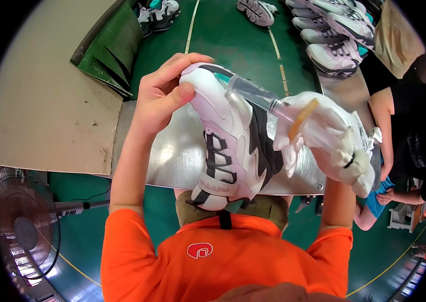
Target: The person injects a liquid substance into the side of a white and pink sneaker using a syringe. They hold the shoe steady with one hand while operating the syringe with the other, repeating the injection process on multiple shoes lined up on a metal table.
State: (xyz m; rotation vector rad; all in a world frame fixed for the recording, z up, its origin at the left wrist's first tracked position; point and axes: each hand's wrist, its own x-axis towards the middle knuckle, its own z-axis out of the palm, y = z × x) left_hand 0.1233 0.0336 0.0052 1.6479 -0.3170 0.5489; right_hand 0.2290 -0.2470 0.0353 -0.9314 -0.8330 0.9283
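A white, pale-lilac and black sneaker point(236, 126) is held over the metal table edge, its toe pointing away from me and its collar near my lap. My left hand point(162, 95) is bare and closed round the toe, thumb on one side and fingers on the other. My right hand point(318, 118), in a white glove, grips a clear tube point(253, 93). The tube's wide far end meets the side of the sneaker near the toe. A tan strip point(303, 118) lies across the tube by the glove. The right fingers are partly hidden by glove folds.
Several similar sneakers point(333, 55) stand on a metal surface at far right, beside another person point(409, 131). One sneaker point(257, 11) lies at the far middle, more point(160, 15) at far left. A green flap guard point(109, 50) edges a beige panel point(47, 95). A fan point(24, 231) stands lower left.
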